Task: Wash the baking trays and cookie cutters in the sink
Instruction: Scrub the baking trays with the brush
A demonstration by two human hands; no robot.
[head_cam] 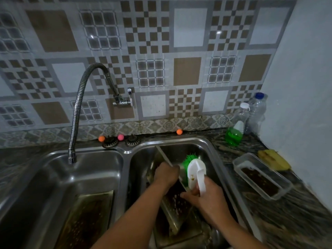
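In the right sink basin a metal baking tray stands tilted on its edge, its dirty, speckled inside showing. My left hand grips the tray's upper rim. My right hand holds the white handle of a scrubbing brush with green bristles, which lies against the tray's rim. Another dirty tray lies flat in the left basin. More metal trays lie under the tilted one at the basin's bottom.
A flexible metal faucet hangs over the left basin, no water running. On the right counter stand a green dish-soap bottle, a clear water bottle, a clear container and a yellow sponge. Small coloured balls sit behind the sink.
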